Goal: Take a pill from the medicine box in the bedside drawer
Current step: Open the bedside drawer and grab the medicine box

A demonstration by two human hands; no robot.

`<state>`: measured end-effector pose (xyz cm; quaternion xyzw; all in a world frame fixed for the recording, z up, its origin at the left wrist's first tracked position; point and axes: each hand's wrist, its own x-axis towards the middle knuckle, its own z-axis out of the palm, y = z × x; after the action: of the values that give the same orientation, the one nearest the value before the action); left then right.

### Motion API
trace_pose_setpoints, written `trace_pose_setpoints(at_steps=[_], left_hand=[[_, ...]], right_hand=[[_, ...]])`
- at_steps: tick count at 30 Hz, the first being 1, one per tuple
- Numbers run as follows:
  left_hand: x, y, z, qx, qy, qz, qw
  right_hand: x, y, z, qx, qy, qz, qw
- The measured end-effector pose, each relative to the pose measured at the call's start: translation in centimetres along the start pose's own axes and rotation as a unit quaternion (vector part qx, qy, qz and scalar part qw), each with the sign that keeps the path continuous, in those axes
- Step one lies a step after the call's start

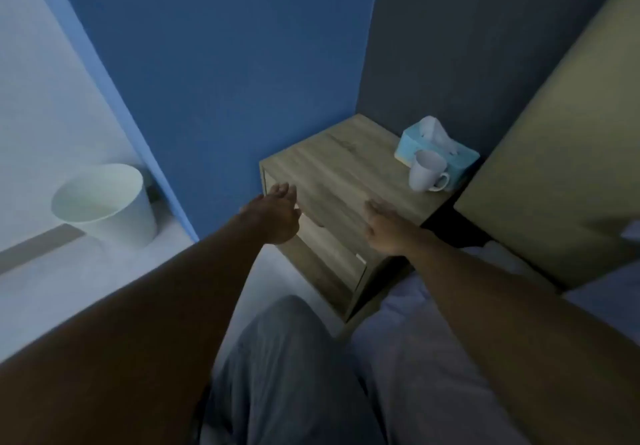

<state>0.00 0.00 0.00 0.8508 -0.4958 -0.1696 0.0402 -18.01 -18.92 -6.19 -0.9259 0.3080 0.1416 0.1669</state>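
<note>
A wooden bedside cabinet is shown standing in the corner formed by a blue wall and a darker grey wall, just beside a bed with a padded headboard. Both bare arms are extended toward the cabinet from the lower edge of the view. The left hand is seen at the cabinet's front left corner, at the level of the top drawer, with the fingers loosely spread and nothing held; whether the fingertips touch the wood cannot be told. The right hand is held palm down over the front edge of the cabinet top, fingers extended and slightly apart, its grip likewise empty. The drawer fronts are seen closed, or nearly so, a dark gap being visible between the top drawer and the lower drawer. The medicine box is not visible.

On the surface of the cabinet, toward the far right corner, a light blue tissue box is seen with a white tissue drawn up from it, and a white mug stands touching or just in front of the box, its handle turned toward the bed. A white waste bin stands on the pale floor, well apart from the cabinet on the left. A leg in grey trousers occupies the lower centre. The frame is dim and slightly blurred.
</note>
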Motion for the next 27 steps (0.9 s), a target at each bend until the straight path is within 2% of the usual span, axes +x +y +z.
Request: trace_pose_setpoints(at_steps=[5, 11, 14, 17, 21, 25, 27], left_hand=[[2.6, -1.4, 2.9, -0.041, -0.043, -0.015, 0.998], [7.2, -3.9, 10.2, -0.162, -0.061, -0.038, 0.984], [9.3, -4.6, 13.4, -0.232, -0.069, -0.068, 0.968], [11.3, -4.3, 15.6, -0.313, -0.057, -0.114, 0.941], [13.8, -3.0, 17.8, -0.443, -0.020, -0.163, 0.882], [16.3, -1.6, 18.9, -0.542, 0.034, -0.178, 0.820], [17.4, -1.3, 19.4, -0.568, 0.064, -0.180, 0.801]], right_hand=[[1.8, 1.6, 4.7, -0.011, -0.054, 0.009, 0.998], [4.4, 1.8, 9.2, 0.001, 0.047, 0.002, 0.999], [4.9, 1.6, 11.0, -0.042, 0.127, 0.013, 0.991], [5.2, 1.4, 11.6, -0.053, 0.165, 0.033, 0.984], [5.7, 1.4, 12.1, -0.071, 0.187, 0.036, 0.979], [5.9, 1.4, 12.3, -0.080, 0.191, 0.041, 0.978], [6.1, 1.4, 12.4, -0.081, 0.193, 0.041, 0.977]])
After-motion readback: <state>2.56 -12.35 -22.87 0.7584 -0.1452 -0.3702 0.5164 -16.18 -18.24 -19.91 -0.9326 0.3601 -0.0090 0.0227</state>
